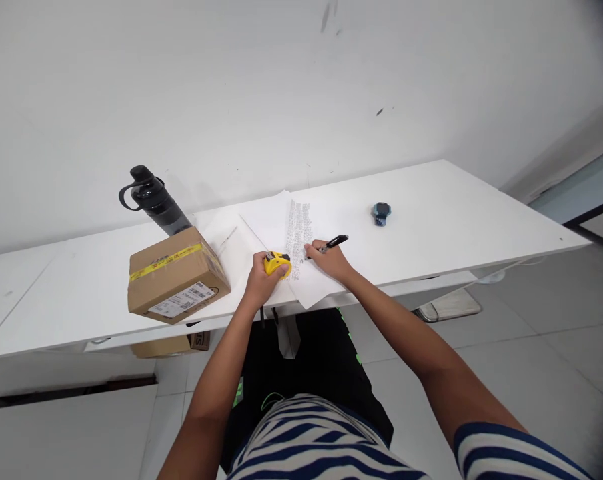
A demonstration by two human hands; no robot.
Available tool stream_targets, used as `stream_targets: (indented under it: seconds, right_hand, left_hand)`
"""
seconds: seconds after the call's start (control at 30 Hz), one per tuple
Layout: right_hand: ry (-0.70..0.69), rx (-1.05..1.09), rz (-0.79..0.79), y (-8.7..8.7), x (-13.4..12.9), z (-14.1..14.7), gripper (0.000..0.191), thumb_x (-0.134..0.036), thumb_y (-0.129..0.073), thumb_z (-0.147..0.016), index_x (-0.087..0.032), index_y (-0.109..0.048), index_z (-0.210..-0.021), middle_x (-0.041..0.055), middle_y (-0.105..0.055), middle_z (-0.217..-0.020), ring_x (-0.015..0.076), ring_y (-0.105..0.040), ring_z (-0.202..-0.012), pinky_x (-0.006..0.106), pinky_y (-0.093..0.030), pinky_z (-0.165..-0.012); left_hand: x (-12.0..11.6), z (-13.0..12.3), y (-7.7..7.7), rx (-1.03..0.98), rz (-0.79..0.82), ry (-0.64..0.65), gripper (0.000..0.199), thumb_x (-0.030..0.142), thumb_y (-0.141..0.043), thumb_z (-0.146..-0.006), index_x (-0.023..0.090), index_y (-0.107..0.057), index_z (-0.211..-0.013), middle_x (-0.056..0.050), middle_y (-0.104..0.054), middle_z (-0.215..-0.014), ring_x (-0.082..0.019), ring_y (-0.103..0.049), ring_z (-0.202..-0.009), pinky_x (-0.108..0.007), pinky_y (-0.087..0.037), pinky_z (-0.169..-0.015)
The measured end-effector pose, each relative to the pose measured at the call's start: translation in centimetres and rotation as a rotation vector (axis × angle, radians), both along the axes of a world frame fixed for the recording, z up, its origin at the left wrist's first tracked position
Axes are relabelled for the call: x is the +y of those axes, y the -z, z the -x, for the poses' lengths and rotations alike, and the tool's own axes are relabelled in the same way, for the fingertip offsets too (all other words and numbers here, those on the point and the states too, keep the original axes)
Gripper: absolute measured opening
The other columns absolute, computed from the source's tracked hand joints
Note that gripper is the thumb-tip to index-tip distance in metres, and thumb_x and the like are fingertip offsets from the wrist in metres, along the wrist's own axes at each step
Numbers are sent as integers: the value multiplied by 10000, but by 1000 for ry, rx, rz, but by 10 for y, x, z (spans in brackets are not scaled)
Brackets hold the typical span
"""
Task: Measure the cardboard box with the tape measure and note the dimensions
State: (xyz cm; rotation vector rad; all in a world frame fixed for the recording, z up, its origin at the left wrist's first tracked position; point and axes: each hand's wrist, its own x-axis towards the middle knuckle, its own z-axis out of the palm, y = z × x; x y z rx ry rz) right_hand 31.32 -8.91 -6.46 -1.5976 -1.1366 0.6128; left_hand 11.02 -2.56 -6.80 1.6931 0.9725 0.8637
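Observation:
My left hand (262, 279) is wrapped round a yellow and black tape measure (276, 265), held at the left edge of a block of handwriting. Between the fingers of my right hand (329, 258) is a black pen (337, 241), its back end pointing up to the right. The right hand rests on a white sheet of paper (314, 290), which carries dense lines of writing in its middle. Where the pen's tip meets the paper is too small to make out. The sheet's near corner hangs at the table's front edge.
A taped cardboard box (176, 273) stands left of my left hand, with a dark water bottle (156, 203) behind it. To the right, a wristwatch (381, 213) lies on the white table (461, 213). The wall (261, 100) borders the table's back edge.

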Motion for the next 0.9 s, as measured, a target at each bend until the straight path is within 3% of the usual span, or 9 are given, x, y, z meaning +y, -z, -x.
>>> stream_targets:
  seconds: [0.13,0.5,0.7,0.9]
  right_hand:
    - [48,12,-3,0,0,0,382,-489,-538,-797,-230,-422,-541,-20,-484,-555,152,-449,-609,294,-355,-612]
    - [-9,14,-5,2,0,-1,360,-450,-525,-818,-219,-472,-548,-6,-557,-611,157,-498,-636,297,-365,-635]
    - [54,-10,-20,2,-1,0,378,-415,-526,-812,-231,-365,-523,-36,-427,-535,137,-413,-573,293,-318,-587]
    - [6,3,-8,0,-2,0,373,-433,-529,-809,-229,-385,-533,-32,-456,-552,139,-418,-585,291,-327,-593]
  left_hand:
    - [0,0,-1,11,7,6,530,432,-765,-721,214,-465,-1100,-49,-618,-1038,-190,-610,-933,-346,-485,-852]
    - [-1,1,-1,19,6,5,532,444,-765,-717,215,-469,-1095,-51,-614,-1036,-187,-604,-923,-338,-487,-838]
    - [-2,0,-2,27,5,4,542,447,-767,-715,218,-463,-1102,-49,-613,-1037,-188,-604,-931,-339,-485,-848]
    - [-1,0,-2,3,20,5,555,436,-781,-701,220,-466,-1104,-43,-610,-1026,-189,-606,-935,-336,-488,-841]
